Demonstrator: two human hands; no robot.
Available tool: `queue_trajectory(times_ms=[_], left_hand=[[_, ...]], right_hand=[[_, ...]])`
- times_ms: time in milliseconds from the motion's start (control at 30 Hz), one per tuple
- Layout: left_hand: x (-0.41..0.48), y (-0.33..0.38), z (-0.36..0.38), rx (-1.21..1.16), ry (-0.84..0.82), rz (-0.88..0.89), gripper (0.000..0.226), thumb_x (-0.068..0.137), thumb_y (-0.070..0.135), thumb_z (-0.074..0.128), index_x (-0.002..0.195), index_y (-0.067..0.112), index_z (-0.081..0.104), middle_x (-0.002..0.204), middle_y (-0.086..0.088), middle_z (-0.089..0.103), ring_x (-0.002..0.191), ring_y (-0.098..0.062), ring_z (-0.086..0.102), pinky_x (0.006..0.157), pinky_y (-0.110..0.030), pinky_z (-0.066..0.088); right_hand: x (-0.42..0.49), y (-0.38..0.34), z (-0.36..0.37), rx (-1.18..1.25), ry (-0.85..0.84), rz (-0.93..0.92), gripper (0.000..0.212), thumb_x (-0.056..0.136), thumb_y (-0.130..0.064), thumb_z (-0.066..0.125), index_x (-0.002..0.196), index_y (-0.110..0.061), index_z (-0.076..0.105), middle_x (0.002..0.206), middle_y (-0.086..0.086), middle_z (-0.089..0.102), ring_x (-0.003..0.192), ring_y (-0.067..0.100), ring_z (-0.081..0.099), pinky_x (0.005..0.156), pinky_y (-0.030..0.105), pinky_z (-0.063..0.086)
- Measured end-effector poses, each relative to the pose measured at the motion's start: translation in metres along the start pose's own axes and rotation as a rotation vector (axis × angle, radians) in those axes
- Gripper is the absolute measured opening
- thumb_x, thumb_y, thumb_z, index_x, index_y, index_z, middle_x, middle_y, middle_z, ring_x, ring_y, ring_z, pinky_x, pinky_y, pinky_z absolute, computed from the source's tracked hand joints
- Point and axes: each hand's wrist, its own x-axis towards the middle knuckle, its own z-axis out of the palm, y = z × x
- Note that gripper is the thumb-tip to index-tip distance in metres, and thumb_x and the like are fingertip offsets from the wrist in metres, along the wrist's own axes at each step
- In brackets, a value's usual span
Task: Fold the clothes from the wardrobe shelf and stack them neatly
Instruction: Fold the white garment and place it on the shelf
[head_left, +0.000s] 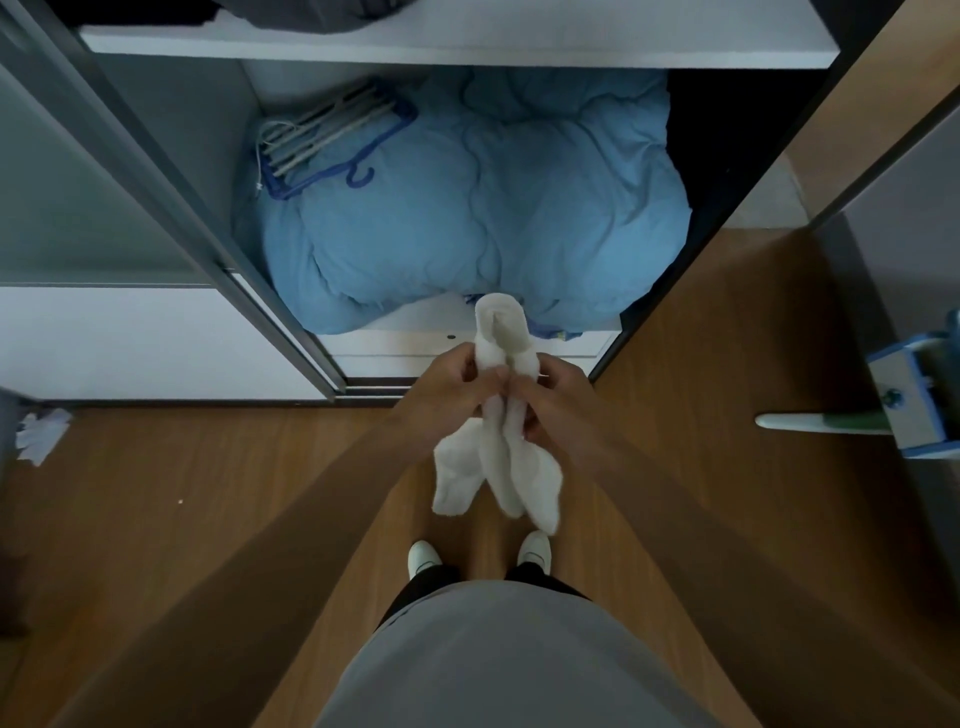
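Head view looks down on a person standing before an open wardrobe, with what seem to be white socks (491, 470) held in mid-air above the wooden floor (182, 493), just in front of the lowest compartment. The left hand (457, 387) and right hand (553, 400) meet at the middle of the bundle, fingers of both curled round the fabric and pinching it; a folded loop stands up above the hands while loose ends hang below. I judge a fold or roll is under way with nothing flat underneath, so the risk is that the soft fabric slips out of the pinch, the loop springs open, or one end drops to the floor. The blue duvet (467, 208) with hangers (322, 140) on it bulges and would make a poor base for a stack. Dark clothes (311, 13) on the white shelf (467, 49) above look unfolded, so much of the job likely remains
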Motion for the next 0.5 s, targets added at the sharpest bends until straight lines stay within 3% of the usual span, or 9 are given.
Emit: queue_trajectory(times_ms=[100, 233, 333, 400, 500], left_hand=[[-0.001, 0.004, 0.002, 0.064, 0.055, 0.018, 0.023, 0.100, 0.027, 0.056, 0.116, 0.013, 0.061, 0.110, -0.006, 0.069, 0.102, -0.022, 0.068, 0.090, -0.038, 0.058], [-0.003, 0.004, 0.003, 0.135, 0.075, 0.056, 0.014, 0.098, 0.028, 0.058, 0.107, 0.019, 0.061, 0.104, 0.002, 0.068, 0.097, -0.020, 0.069, 0.081, -0.031, 0.061], [-0.003, 0.001, 0.000, 0.176, 0.055, 0.077, 0.015, 0.093, 0.029, 0.067, 0.104, 0.024, 0.060, 0.100, 0.008, 0.070, 0.091, -0.013, 0.070, 0.075, -0.021, 0.057], [-0.002, 0.001, -0.004, 0.190, 0.002, 0.076, 0.026, 0.087, 0.026, 0.074, 0.108, 0.026, 0.058, 0.102, 0.011, 0.068, 0.091, -0.008, 0.069, 0.077, -0.020, 0.058], [-0.002, 0.005, -0.005, 0.300, -0.064, 0.166, 0.024, 0.089, 0.019, 0.071, 0.110, 0.019, 0.059, 0.092, 0.012, 0.063, 0.080, 0.001, 0.063, 0.066, -0.014, 0.051]], right_hand=[[0.001, -0.004, 0.000, 0.059, 0.035, 0.002, 0.002, 0.098, -0.031, 0.059, 0.100, -0.030, 0.060, 0.091, -0.006, 0.072, 0.078, 0.018, 0.074, 0.072, 0.028, 0.062], [-0.003, -0.007, -0.002, 0.018, 0.030, -0.008, 0.009, 0.100, -0.030, 0.055, 0.101, -0.025, 0.063, 0.087, -0.009, 0.072, 0.073, 0.013, 0.075, 0.070, 0.025, 0.062], [-0.004, -0.009, -0.003, -0.091, -0.025, 0.006, 0.021, 0.103, -0.017, 0.050, 0.104, -0.006, 0.067, 0.096, 0.008, 0.073, 0.086, 0.020, 0.072, 0.082, 0.028, 0.060], [-0.004, -0.009, -0.002, -0.115, -0.092, 0.042, 0.029, 0.103, -0.006, 0.044, 0.123, 0.008, 0.061, 0.119, 0.028, 0.065, 0.091, 0.027, 0.063, 0.081, 0.017, 0.053], [-0.005, -0.013, -0.004, -0.206, -0.094, -0.008, 0.031, 0.103, -0.004, 0.044, 0.124, 0.004, 0.064, 0.122, 0.028, 0.063, 0.098, 0.029, 0.061, 0.087, 0.018, 0.051]])
